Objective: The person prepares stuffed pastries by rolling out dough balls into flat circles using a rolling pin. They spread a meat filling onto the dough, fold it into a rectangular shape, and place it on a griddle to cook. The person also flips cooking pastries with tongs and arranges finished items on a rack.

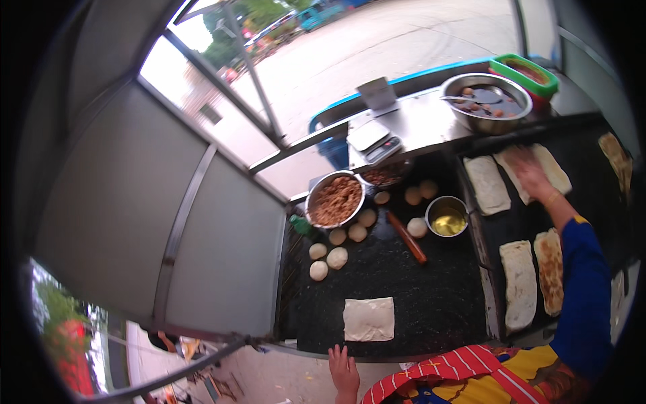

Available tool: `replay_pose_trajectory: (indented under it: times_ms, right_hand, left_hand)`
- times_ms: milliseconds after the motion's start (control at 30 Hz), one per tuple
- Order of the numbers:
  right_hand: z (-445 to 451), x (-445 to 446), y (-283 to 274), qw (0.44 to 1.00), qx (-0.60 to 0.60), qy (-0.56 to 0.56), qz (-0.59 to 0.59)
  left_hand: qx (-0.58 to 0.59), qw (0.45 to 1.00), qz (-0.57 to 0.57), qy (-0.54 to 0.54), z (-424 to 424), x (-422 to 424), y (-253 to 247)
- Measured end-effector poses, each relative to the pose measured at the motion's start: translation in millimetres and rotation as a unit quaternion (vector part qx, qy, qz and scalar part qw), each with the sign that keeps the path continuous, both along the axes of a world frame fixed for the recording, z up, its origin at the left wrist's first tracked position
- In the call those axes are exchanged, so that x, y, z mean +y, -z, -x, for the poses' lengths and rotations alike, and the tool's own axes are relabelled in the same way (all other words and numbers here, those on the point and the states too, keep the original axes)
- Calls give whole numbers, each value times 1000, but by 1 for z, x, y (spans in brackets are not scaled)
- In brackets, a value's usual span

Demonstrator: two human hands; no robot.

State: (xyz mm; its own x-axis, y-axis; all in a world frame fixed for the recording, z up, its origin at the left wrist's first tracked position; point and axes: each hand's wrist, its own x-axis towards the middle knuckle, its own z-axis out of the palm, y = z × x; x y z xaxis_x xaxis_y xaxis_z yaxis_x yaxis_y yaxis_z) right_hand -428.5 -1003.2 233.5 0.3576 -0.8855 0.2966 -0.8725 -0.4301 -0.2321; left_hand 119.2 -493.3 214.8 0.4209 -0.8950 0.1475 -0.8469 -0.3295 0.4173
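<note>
My right hand (525, 170) reaches far over the griddle and lies flat, slightly blurred, on or just over a pale filled flatbread (551, 166). Whether it presses the bread cannot be told. Left of it is another pale flatbread (487, 185). Closer to me on the griddle lie a lightly cooked flatbread (519, 287) and a browned one (549, 272). My left hand (344, 371) is at the near edge of the black worktop, empty, with its fingers extended. Just beyond it rests a folded rectangle of raw dough (369, 319).
Several dough balls (337, 258), a rolling pin (406, 237), an oil bowl (447, 217) and a bowl of meat filling (335, 199) stand on the worktop (429, 303). A scale (374, 143), a basin of eggs in dark liquid (485, 103) and a green tub (525, 76) line the back shelf.
</note>
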Motion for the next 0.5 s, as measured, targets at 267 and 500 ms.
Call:
replay_pose_trajectory:
  times_ms: [267,500]
  right_hand:
    - [81,16,8,979,110,171,-28]
    - [15,9,-33,995,44,85,6]
  left_hand:
    - [-21,999,-25,-17,10,14,4]
    - [-9,998,-56,25,10,19,18]
